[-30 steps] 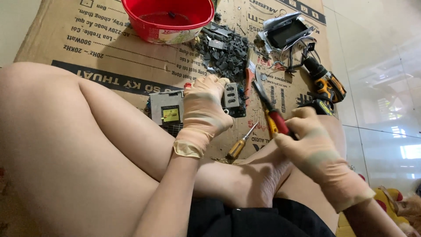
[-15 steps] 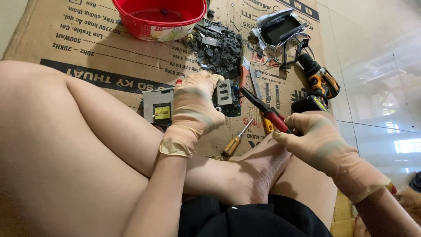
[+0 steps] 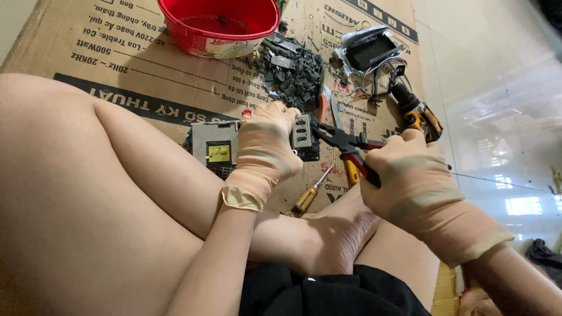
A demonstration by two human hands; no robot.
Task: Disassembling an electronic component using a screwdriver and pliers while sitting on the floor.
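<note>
Head view looks down past a bare folded leg (image 3: 88, 193), the biggest thing in frame, filling the 7 to 9 o'clock side, with a foot (image 3: 336, 237) just below centre. Under it all lies a flattened cardboard sheet (image 3: 129, 76) with printed lettering, spread from 10 to 1 o'clock, and a pale tiled floor (image 3: 497, 76) runs along the 2 to 3 o'clock edge. A red plastic bowl (image 3: 219, 26) sits at 12 o'clock, with a heap of dark broken plastic and metal scraps (image 3: 293, 70) just to its right.

Right hand (image 3: 418, 187), gloved, at 4 o'clock from centre, is wrapped tight round the red and yellow handles of a pair of pliers (image 3: 345, 143), whose dark nose points toward 9 o'clock at the circuit board. Left hand (image 3: 263, 146), also gloved, lies at centre, fingers curled down over the circuit board (image 3: 219, 146), a grey metal-shielded piece with a yellow label, pinning it to the cardboard. The board rests at about 10 o'clock from centre, touching the leg's edge.

An opened small device with loose wires (image 3: 369, 50) lies at 1 o'clock, a yellow and black power driver (image 3: 418, 111) at 2 o'clock, and a yellow-handled screwdriver (image 3: 313, 190) just below the left hand, beside the foot
</note>
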